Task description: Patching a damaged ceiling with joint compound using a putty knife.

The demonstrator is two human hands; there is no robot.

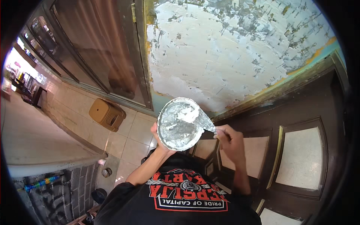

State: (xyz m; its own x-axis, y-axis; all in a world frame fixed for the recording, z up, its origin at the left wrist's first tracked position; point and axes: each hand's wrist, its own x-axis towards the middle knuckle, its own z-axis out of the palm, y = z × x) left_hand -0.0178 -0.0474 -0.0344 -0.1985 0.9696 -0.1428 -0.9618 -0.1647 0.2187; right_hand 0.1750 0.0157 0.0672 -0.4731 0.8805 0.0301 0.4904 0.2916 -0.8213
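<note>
My left hand (161, 141) grips a round tub (169, 123) from its left side and below, with its open top tilted up toward me. White paste is smeared over the tub's inner wall and rim, and a thicker lump of white paste (188, 114) lies near the putty knife. In my right hand (230, 140), the fingers are closed round the narrow end of a putty knife (204, 122). Its wide, paste-streaked blade reaches over the tub's right rim. Beyond the tub rises a wall (195, 56) coated unevenly in white paste, with grey patches showing through.
A brown plastic stool (107, 113) stands on the tiled floor (133, 131) at left. A dark-framed window with a curtain (97, 41) borders the wall. At right is a dark door with pale panels (301, 161). A grey block wall (77, 191) is at lower left.
</note>
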